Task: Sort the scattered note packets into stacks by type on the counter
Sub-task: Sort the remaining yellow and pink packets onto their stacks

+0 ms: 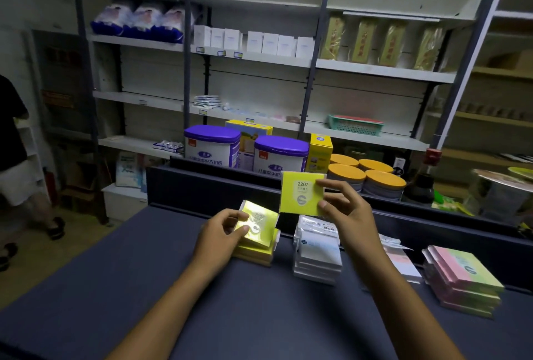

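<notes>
Right hand (pixel 343 209) pinches a yellow note packet (pixel 301 193) by its right edge, thumb on the printed face and fingers behind, holding it upright in the air above the counter (pixel 121 267). "2207" is printed on the packet's face. Just to its left and lower, the left hand (pixel 222 234) grips the top packet of the yellow stack (pixel 256 240), thumb on the glossy wrapper and fingers curled at its near-left edge; that top packet sits tilted on the stack.

Right of the yellow stack, under the right hand, stands a stack of white packets (pixel 317 253), with a loose white packet leaning at its far side. Further right, partly hidden by the right forearm, lies a pale pink pile (pixel 403 261), and at the far right a stack of pink-and-green packets (pixel 464 279) rests on the dark blue counter.

Beyond the counter's raised back edge are two purple-lidded milk powder tins (pixel 213 146), yellow boxes (pixel 320 152) and orange-lidded tins (pixel 366 175). Shelving (pixel 259 58) behind carries white boxes, blue-and-white bags, gold packages and a green basket (pixel 356 124). A person (pixel 14 152) in a dark top stands at the left edge.
</notes>
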Available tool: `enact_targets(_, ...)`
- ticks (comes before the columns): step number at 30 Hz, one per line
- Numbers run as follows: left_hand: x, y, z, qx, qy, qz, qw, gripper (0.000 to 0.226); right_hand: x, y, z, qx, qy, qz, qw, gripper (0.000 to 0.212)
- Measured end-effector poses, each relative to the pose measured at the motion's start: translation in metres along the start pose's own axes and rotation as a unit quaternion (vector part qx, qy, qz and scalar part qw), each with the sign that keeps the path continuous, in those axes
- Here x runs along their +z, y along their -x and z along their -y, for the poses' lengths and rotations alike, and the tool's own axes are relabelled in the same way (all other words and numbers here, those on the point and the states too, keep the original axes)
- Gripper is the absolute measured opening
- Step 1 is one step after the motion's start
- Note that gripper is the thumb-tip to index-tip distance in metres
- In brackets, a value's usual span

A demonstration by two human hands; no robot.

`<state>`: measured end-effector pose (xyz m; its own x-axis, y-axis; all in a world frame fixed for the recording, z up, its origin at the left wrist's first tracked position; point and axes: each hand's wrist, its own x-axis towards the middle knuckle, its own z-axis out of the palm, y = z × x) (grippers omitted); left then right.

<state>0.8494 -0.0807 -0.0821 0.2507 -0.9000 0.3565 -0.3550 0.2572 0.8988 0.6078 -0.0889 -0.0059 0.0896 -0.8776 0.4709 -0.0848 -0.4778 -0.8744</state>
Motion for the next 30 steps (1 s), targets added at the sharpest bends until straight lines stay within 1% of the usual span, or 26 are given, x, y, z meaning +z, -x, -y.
enact_targets(5, 0.000, -0.002, 0.002, 0.000, -0.020, 0.012, 1.000, 0.017, 0.012, -0.010, -0.006, -0.007, -0.010, 0.004, 1.000, 0.033)
enact_targets(12, 0.001, 0.002, 0.001, 0.013, -0.102, 0.022, 0.994, 0.014, 0.011, -0.009, -0.016, -0.018, -0.003, 0.012, 1.000, 0.033)
enact_targets(15, 0.000, 0.002, 0.004, 0.031, -0.151, 0.022, 0.988, 0.014, 0.012, -0.007, -0.024, -0.012, 0.005, -0.002, 1.000, 0.033)
enact_targets(18, 0.000, 0.004, 0.006, 0.069, -0.190, 0.029, 0.979, 0.014, 0.014, -0.005, -0.026, -0.004, 0.000, -0.011, 1.000, 0.033)
enact_targets(22, 0.000, 0.005, 0.007, 0.076, -0.228, 0.039, 0.970, 0.014, 0.019, -0.002, -0.025, -0.003, 0.008, -0.018, 1.000, 0.032)
enact_targets(26, -0.002, 0.007, 0.007, 0.059, -0.238, 0.053, 0.968, 0.015, 0.020, 0.000, -0.026, 0.005, 0.015, -0.015, 1.000, 0.031)
enact_targets(30, -0.008, 0.008, 0.002, 0.070, -0.217, 0.058, 0.972, 0.013, 0.023, 0.002, -0.030, 0.007, 0.021, 0.008, 1.000, 0.031)
